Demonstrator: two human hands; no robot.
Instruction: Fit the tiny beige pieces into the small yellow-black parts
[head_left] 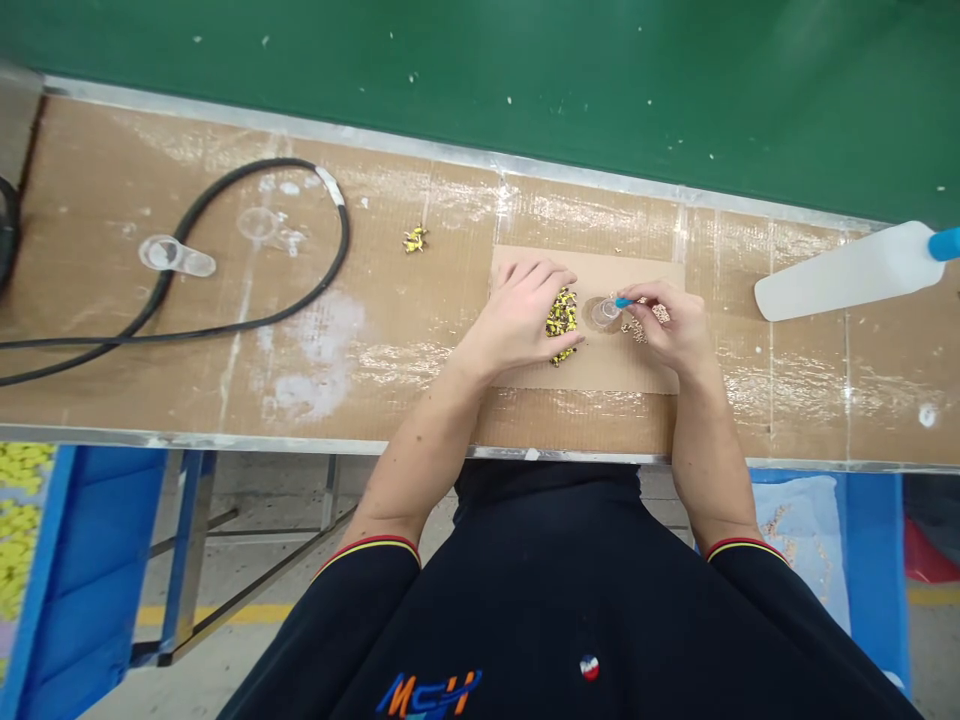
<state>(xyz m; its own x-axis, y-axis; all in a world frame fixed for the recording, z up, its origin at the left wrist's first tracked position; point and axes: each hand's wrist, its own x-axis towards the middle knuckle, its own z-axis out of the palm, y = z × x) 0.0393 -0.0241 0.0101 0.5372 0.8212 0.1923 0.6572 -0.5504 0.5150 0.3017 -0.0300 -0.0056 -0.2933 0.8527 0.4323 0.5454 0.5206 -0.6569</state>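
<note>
My left hand [517, 318] rests on a cardboard sheet [585, 378], its fingers apart and curved round a heap of small yellow-and-black pieces [561, 314]. Between the thumb and fingers of my right hand [675, 322] is a small blue stick-like tool [622, 302]; its exact kind is too small to make out. The tool's tip is at a small clear cup [604, 313] in the middle of the sheet. Just beneath my right fingers lies a scatter of tiny pale pieces [639, 326], partly hidden by that hand.
A white bottle with a blue cap [847, 272] lies at the right. Leftward are a looped black cable [225, 180], a clear plastic piece [180, 257] and a few yellow pieces [414, 239]. A green surface [480, 90] runs behind the bench. Blue bins [97, 580] stand below its front edge.
</note>
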